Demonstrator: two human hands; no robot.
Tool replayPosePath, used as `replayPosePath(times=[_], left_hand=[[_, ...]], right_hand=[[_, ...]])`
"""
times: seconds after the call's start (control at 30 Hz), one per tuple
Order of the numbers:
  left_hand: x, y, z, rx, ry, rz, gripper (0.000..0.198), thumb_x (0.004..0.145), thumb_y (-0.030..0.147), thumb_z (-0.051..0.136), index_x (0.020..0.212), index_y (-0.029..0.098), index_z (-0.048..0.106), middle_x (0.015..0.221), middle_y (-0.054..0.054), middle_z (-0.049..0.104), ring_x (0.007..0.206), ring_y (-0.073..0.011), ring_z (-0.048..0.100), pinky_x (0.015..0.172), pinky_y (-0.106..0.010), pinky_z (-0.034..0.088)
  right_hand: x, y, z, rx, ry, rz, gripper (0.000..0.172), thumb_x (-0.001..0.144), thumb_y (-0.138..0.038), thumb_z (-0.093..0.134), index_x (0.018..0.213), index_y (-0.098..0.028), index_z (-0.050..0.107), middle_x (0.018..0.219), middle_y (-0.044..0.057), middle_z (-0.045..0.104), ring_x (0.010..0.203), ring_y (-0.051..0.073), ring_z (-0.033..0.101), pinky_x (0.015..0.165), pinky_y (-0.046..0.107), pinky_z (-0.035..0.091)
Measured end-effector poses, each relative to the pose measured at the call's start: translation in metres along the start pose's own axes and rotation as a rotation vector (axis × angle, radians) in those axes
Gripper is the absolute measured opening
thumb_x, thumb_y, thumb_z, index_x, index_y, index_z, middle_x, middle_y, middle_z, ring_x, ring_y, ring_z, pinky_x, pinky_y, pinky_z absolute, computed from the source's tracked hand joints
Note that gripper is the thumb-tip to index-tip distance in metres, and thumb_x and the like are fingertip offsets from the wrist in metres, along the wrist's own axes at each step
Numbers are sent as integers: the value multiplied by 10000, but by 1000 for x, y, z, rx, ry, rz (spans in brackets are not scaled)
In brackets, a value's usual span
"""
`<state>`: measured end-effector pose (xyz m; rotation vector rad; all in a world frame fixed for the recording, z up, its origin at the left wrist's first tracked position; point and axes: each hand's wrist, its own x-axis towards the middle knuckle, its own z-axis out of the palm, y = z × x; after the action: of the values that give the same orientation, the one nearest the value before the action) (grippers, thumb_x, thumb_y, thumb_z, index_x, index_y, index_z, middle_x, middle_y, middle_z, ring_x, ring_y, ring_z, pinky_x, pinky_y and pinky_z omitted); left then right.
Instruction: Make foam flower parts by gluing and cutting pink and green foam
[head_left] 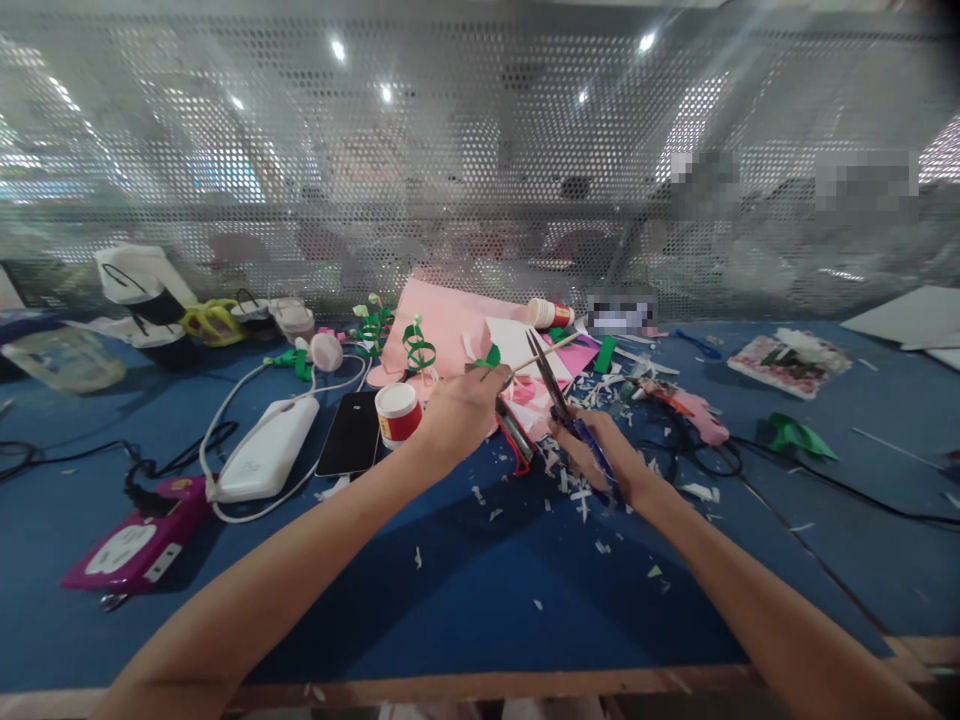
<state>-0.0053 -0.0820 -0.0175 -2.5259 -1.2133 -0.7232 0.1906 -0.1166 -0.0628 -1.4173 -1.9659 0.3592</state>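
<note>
hands (461, 410) — stick (559, 344) in left; scissors (562, 406) right

Mesh screen (450, 150) behind the table (465, 600)
Power strip (139, 538) lower left, power bank (268, 447) and phone (350, 432) left of centre; scissors (561, 402) right of centre, before paper sheets (450, 310).

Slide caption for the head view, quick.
Left hand grips a thin stick, right hand holds scissors; scraps litter the table.
</note>
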Motion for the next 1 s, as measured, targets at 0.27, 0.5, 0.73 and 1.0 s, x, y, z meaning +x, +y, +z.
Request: replayPosePath(times=[0.27, 0.5, 0.73, 1.0], left_hand=[[11, -10, -17, -517, -242, -159, 297, 873, 206, 413, 991, 145, 679, 544, -15, 626, 475, -105, 544, 509, -214, 413], [2, -7, -2, -109, -26, -138, 304, 833, 105, 432, 1035, 135, 658, 810, -111, 705, 706, -191, 627, 626, -282, 441], [-2, -8, 5, 72, 91, -33, 338, 842, 98, 408, 1115, 142, 601, 864, -113, 696, 788, -209, 631, 649, -292, 453], [11, -18, -15, -568, -167, -180, 307, 844, 184, 415, 1011, 152, 670, 598, -20, 657, 434, -85, 522, 466, -209, 393]], right_hand=[[3, 5, -1, -163, 21, -12, 160, 814, -253, 427, 676, -196, 484, 566, 25, 564, 513, 151, 531, 514, 246, 352], [-1, 3, 5, -156, 26, -15, 157, 811, -251, 429, 701, -189, 521, 595, 50, 611, 543, 177, 582, 542, 252, 373], [-3, -7, 5, -91, 31, 32, 174, 809, -227, 414, 696, -185, 540, 548, 39, 584, 503, 179, 568, 504, 257, 364], [1, 7, 6, -120, 48, -4, 183, 828, -273, 426, 685, -193, 508, 564, 31, 584, 540, 172, 577, 525, 250, 364]])
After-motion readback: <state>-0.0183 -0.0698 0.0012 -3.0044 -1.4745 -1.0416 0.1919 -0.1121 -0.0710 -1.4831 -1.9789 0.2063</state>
